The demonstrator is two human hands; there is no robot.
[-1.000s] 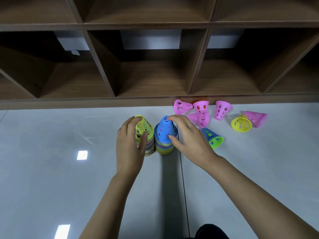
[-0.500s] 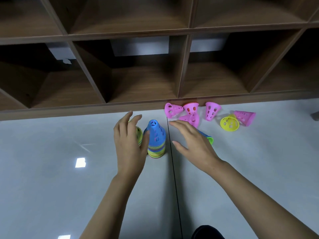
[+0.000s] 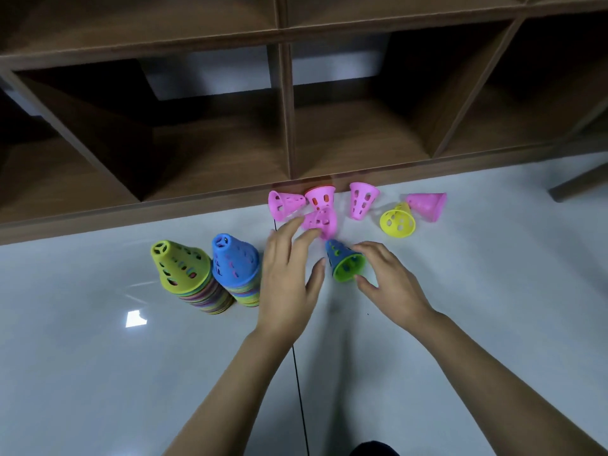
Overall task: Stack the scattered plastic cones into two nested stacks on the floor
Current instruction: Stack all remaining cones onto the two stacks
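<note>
We had 1 view, from a wide-angle camera worn on the person's head. It faced forward and steeply down at the floor (image 3: 98, 373). It sat close: both forearms ran in from the bottom edge, and the left hand (image 3: 289, 278) and right hand (image 3: 391, 287) met near mid-frame, the right one at the blue-and-green cone (image 3: 343, 261). The wooden shelf unit (image 3: 283, 126) filled the upper part, its uprights splayed outward by the lens. The yellow-topped stack (image 3: 184, 268) and blue-topped stack (image 3: 235, 264) stood left of centre.
</note>
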